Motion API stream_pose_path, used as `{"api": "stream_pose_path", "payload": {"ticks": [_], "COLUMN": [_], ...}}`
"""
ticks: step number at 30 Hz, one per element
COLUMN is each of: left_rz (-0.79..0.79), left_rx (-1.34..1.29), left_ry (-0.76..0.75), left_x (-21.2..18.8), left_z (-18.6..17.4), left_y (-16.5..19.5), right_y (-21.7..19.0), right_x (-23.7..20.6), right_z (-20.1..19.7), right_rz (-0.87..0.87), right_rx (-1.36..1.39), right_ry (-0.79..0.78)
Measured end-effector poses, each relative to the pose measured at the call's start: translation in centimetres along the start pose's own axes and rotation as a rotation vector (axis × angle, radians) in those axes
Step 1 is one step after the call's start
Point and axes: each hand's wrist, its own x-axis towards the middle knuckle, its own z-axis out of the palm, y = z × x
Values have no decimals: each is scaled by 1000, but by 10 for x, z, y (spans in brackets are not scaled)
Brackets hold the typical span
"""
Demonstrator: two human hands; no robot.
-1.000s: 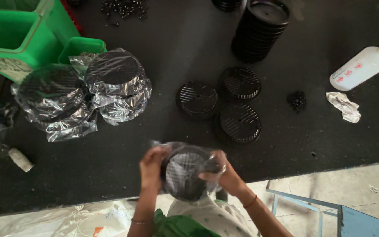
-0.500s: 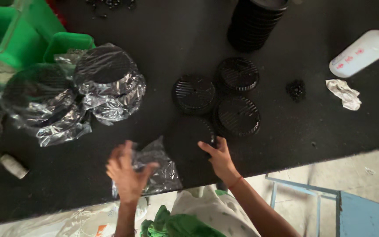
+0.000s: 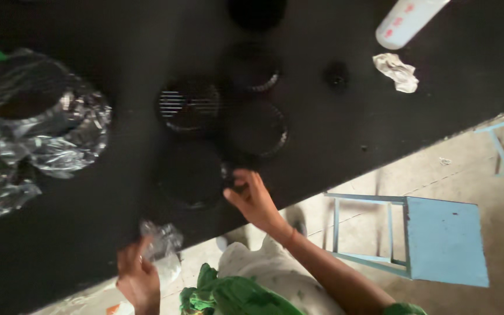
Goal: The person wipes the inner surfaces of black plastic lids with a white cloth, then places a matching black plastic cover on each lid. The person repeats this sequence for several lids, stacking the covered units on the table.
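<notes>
My left hand (image 3: 138, 279) is closed on a crumpled clear plastic wrapper (image 3: 161, 244) at the near edge of the black table (image 3: 345, 140). Fingers of my right hand (image 3: 252, 198) rest on the right rim of a round black grille disc (image 3: 193, 178) lying flat on the table. Just beyond it lie three more black round grilles: one (image 3: 188, 105) to the left, one (image 3: 258, 131) to the right and one (image 3: 252, 70) farther back.
Discs wrapped in shiny clear plastic (image 3: 42, 125) pile up at the left. A white bottle (image 3: 406, 20) and crumpled white paper (image 3: 398, 71) lie at the far right, a small black part (image 3: 336, 74) beside them. A light blue stool (image 3: 427, 236) stands on the floor.
The wrapper came off the disc; the bare disc now lies on the table under my right hand. My left hand pulled the wrapper back toward the table's edge. The view shifted right.
</notes>
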Motion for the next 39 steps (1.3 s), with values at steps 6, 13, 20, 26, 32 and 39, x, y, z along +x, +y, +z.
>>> {"api": "stream_pose_path", "payload": {"ticks": [6,13,20,26,32,39], "left_rz": [76,51,-373,-483,-500,-245], "left_rx": [-203,-606,-615,-641,-698,-583], "left_ry": [-414,-341,-468,-416,-434,-752], "left_x": [-100,-105,-40,-4,8,-38], "left_z": [64,231,306,322,317,263], "left_y": [92,245,345,363,351,305], "right_y": [26,132,223,289,260,140], "right_x": [-80,-153,-233,-266,-222,-69], "right_z": [-122,-294,-424,-471,-475,-420], "right_rz": [88,308,634,654,494,242], "right_rx": [-43,-142,-409,-318,-309,-406], "right_ry": [-406,-344,-84,-4,-24,-54]}}
